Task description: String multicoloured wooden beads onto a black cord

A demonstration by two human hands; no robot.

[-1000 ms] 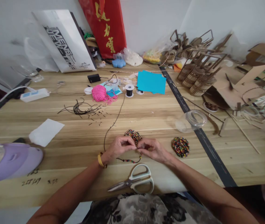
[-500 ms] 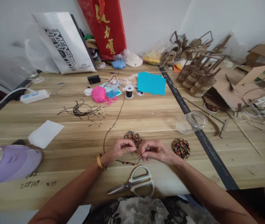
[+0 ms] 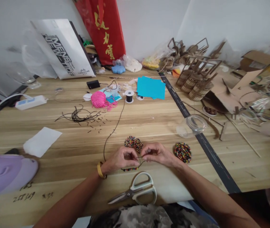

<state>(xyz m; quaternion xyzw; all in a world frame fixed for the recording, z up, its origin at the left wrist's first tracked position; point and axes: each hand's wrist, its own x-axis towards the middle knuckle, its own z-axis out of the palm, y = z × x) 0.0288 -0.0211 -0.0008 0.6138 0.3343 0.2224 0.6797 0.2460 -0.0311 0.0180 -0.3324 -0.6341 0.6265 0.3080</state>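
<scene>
My left hand (image 3: 123, 157) and my right hand (image 3: 157, 154) meet fingertip to fingertip above the wooden table, both closed in a pinch. A short stretch of thin black cord (image 3: 139, 157) runs between their fingertips. Below my left hand, several small coloured beads (image 3: 130, 169) are strung on this cord, which loops up to my right fingers. Behind my hands lies a heap of multicoloured beads (image 3: 133, 143). Another coil of beads (image 3: 183, 152) is to the right of my right wrist. Scissors (image 3: 137, 190) with pale handles lie in front of me, blades apart.
Beyond my hands stand a spool of black cord (image 3: 129, 97), pink yarn (image 3: 98, 99) and blue sheets (image 3: 151, 88). Cut black cords (image 3: 78, 115) lie to the left, near white paper (image 3: 42, 142) and a purple device (image 3: 9, 174). Small woven baskets (image 3: 194, 82) crowd the far right.
My left fingertips have come closer to the right ones and now meet the cord end held there. The view has shifted slightly; the scissors and bead heaps lie as before.
</scene>
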